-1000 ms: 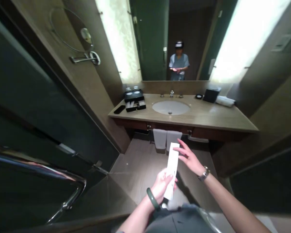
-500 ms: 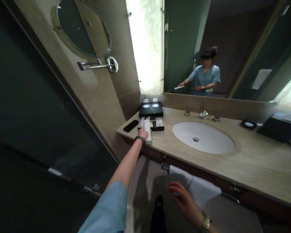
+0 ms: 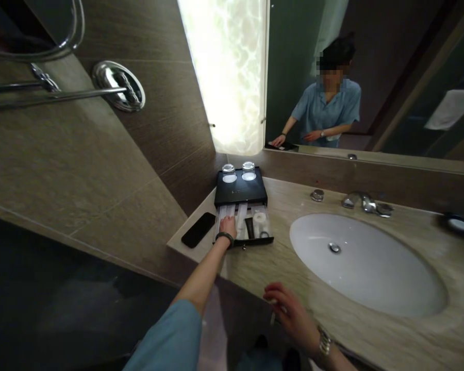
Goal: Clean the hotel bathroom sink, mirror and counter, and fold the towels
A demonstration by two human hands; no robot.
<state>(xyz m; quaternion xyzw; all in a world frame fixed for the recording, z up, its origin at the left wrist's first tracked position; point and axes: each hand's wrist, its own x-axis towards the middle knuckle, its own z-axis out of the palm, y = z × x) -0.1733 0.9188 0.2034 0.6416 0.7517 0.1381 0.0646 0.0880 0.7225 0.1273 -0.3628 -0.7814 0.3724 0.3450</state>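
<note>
My left hand point(image 3: 228, 226) reaches down into the pulled-out drawer point(image 3: 255, 241) of a black amenity box point(image 3: 240, 190). Its fingers are closed on a flat white packet point(image 3: 227, 210) in the left part of the drawer; the fingertips are partly hidden. To the right of the hand lie another white packet point(image 3: 241, 214), a small black tube point(image 3: 249, 228) and a clear pack with round white items point(image 3: 260, 222). My right hand point(image 3: 288, 312) hovers by the counter's front edge, fingers loosely bent and apart, holding nothing that I can see.
Two upturned glasses point(image 3: 248, 169) stand on the box. A black phone point(image 3: 198, 230) lies left of the drawer. The sink point(image 3: 365, 263) and its faucet point(image 3: 367, 202) are to the right. A mirror arm point(image 3: 119, 90) juts from the wall.
My left hand has lowered the white packet from above the drawer's front into its left part. The view has come closer to the counter. My right hand still hangs loosely bent.
</note>
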